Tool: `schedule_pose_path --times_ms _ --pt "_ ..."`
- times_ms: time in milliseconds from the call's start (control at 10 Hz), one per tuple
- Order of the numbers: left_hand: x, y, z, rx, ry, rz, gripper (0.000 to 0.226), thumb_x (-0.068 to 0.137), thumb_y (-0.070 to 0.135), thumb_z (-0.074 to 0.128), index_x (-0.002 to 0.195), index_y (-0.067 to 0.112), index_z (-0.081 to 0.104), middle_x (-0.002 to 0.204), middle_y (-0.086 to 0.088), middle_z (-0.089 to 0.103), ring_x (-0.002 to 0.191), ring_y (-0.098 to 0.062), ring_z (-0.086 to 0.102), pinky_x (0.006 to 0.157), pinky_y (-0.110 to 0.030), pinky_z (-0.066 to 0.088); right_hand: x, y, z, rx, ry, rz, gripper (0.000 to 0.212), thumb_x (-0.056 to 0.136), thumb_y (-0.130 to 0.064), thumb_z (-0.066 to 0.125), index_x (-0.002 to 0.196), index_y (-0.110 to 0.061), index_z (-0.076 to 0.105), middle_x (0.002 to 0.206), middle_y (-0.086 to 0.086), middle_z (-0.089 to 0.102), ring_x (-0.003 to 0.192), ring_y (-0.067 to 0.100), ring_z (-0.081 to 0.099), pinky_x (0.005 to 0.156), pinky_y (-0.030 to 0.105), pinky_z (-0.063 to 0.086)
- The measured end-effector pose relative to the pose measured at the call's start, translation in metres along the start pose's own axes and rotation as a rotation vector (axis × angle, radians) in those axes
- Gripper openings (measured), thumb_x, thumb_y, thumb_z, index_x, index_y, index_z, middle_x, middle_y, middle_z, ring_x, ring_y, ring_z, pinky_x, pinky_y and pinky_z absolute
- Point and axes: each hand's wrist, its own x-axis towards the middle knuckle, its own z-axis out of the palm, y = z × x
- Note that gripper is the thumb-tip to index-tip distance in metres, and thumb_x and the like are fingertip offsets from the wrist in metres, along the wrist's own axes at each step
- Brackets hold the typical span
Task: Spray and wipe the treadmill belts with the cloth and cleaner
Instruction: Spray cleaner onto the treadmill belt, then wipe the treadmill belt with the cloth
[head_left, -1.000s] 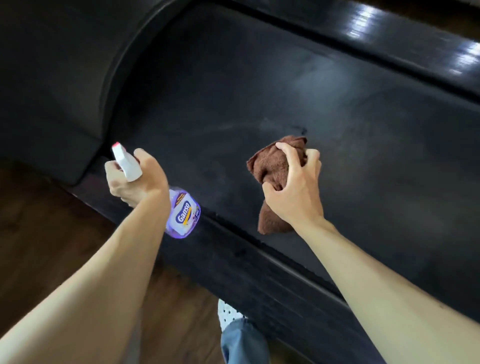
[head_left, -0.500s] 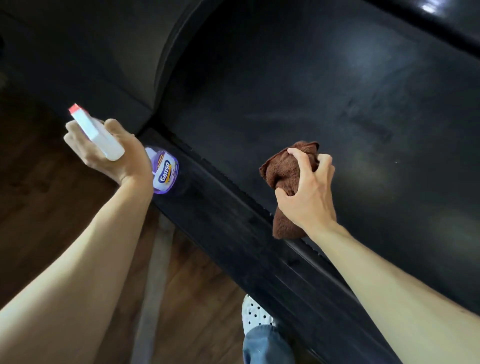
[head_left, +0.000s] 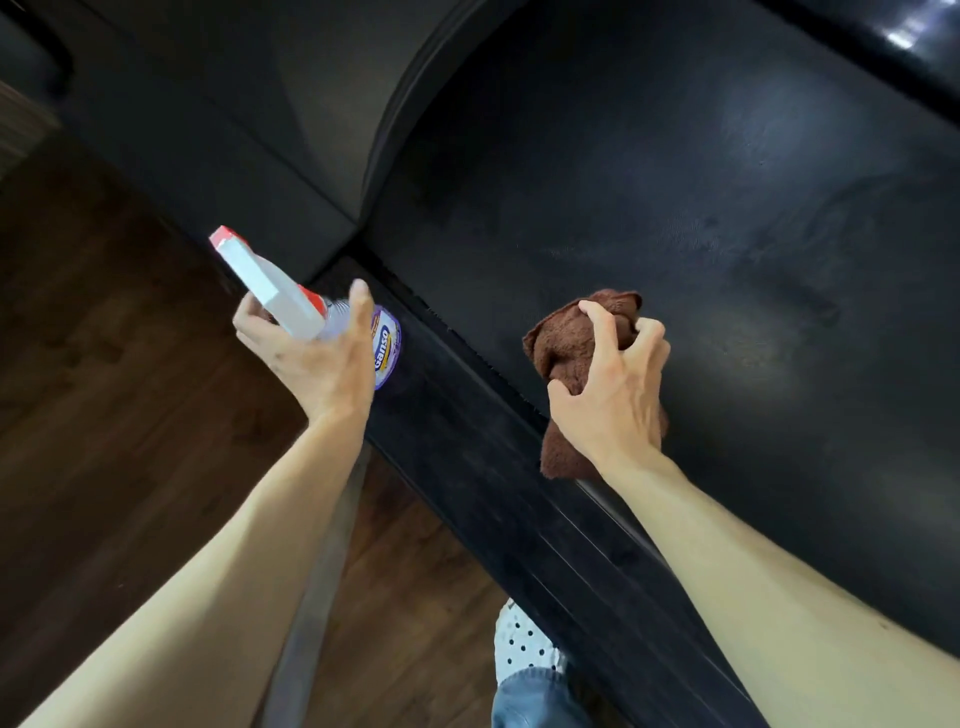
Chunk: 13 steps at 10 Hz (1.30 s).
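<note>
The spray bottle (head_left: 332, 322) is gripped by the left hand (head_left: 311, 353) over the side rail (head_left: 498, 483), its long axis and nozzle pointed toward ten o'clock. The bunched brown cloth (head_left: 571, 338) is clutched by the right hand (head_left: 613, 389) at the treadmill belt's (head_left: 727, 208) seven o'clock edge.

The cloth (head_left: 576, 343) is brown terry, soft and fuzzy, matt. The spray bottle (head_left: 387, 348) is clear plastic with a glossy printed label; its trigger head is smooth white and red plastic. The treadmill belt (head_left: 701, 218) is black, matt, finely textured, with dull streaks. The side rail (head_left: 519, 499) is black and ribbed. The floor (head_left: 104, 389) is dark wood with a low sheen.
</note>
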Motion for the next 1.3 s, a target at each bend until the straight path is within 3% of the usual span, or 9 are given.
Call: schedule_pose_path --times_ms 200,400,600,700,800,900,1000,1200,1300 --pt "0.011 -0.027 -0.001 0.049 -0.132 0.237 0.062 0.075 0.041 0.090 0.111 0.021 0.044 0.124 -0.015 0.054 0.104 -0.015 0.057 0.088 -0.020 0.050 -0.009 0.017 -0.015 -0.005 0.018 0.044 0.084 0.083 -0.028 0.081 0.152 -0.031 0.033 0.141 0.013 0.023 0.127 0.029 0.031 0.103 0.047 0.051" --pt "0.043 -0.024 -0.005 0.166 -0.255 0.356 0.050 0.079 0.045 0.086 0.108 0.019 0.055 0.125 -0.014 0.053 0.113 -0.021 0.056 0.101 -0.039 0.051 -0.007 0.040 -0.023 0.017 0.079 0.017 0.084 0.080 -0.029 0.083 0.150 -0.031 0.036 0.139 0.013 0.025 0.125 0.029 0.031 0.098 0.049 0.054" --pt "0.013 -0.055 -0.018 0.141 -0.076 0.219 0.091 0.070 0.059 0.084 0.136 0.013 0.044 0.127 0.001 0.039 0.121 -0.020 0.049 0.111 -0.035 0.041 -0.005 0.045 -0.027 0.054 0.077 0.035 0.084 0.080 -0.030 0.084 0.150 -0.031 0.036 0.141 0.015 0.026 0.128 0.030 0.031 0.101 0.048 0.053" --pt "-0.042 -0.063 -0.017 0.228 0.043 0.304 0.054 0.082 0.043 0.072 0.116 0.007 0.051 0.111 -0.003 0.043 0.103 -0.026 0.048 0.100 -0.046 0.041 -0.004 0.043 -0.034 0.067 0.062 0.027 0.085 0.080 -0.029 0.083 0.150 -0.031 0.036 0.140 0.013 0.025 0.127 0.030 0.031 0.101 0.049 0.053" --pt "-0.070 -0.060 0.003 0.252 -0.146 0.525 0.026 0.087 0.013 0.069 0.109 0.009 0.053 0.106 -0.006 0.049 0.098 -0.023 0.048 0.093 -0.045 0.045 0.006 0.035 -0.039 0.061 0.044 0.021 0.093 0.082 -0.039 0.081 0.157 -0.031 0.027 0.146 0.016 0.022 0.131 0.033 0.030 0.108 0.053 0.047" --pt "-0.062 -0.047 0.043 0.287 -0.383 0.721 0.029 0.088 0.007 0.066 0.116 0.008 0.057 0.117 -0.007 0.054 0.110 -0.027 0.053 0.100 -0.041 0.045 0.030 0.033 -0.026 -0.223 -0.173 0.163 0.125 0.079 -0.088 0.054 0.160 -0.030 -0.021 0.162 0.035 -0.013 0.151 0.054 -0.007 0.121 0.068 0.007" --pt "-0.030 -0.043 0.081 0.448 -0.547 0.874 0.043 0.092 0.017 0.063 0.132 0.007 0.054 0.139 -0.009 0.052 0.129 -0.028 0.049 0.112 -0.043 0.039 0.047 0.034 -0.005 -0.309 -0.160 0.190 0.123 0.080 -0.096 0.026 0.158 -0.018 -0.029 0.159 0.039 -0.025 0.149 0.051 -0.028 0.121 0.066 -0.012" --pt "0.020 -0.059 0.105 0.650 -0.639 0.974 0.067 0.095 0.037 0.043 0.155 0.009 0.034 0.167 -0.005 0.025 0.156 -0.023 0.020 0.128 -0.048 0.010 0.061 0.047 0.040 -0.345 -0.059 -0.080 0.074 0.103 -0.062 0.033 0.166 -0.030 0.008 0.171 0.021 -0.004 0.158 0.039 -0.009 0.126 0.061 0.006" --pt "0.022 -0.064 0.106 0.650 -0.610 0.990 0.067 0.092 0.031 0.046 0.155 0.011 0.035 0.168 -0.002 0.025 0.155 -0.021 0.021 0.126 -0.046 0.018 0.075 0.052 0.060 -0.445 -0.033 -0.009 0.072 0.100 -0.067 0.027 0.165 -0.039 0.011 0.172 0.016 0.002 0.157 0.043 -0.005 0.123 0.069 0.003"
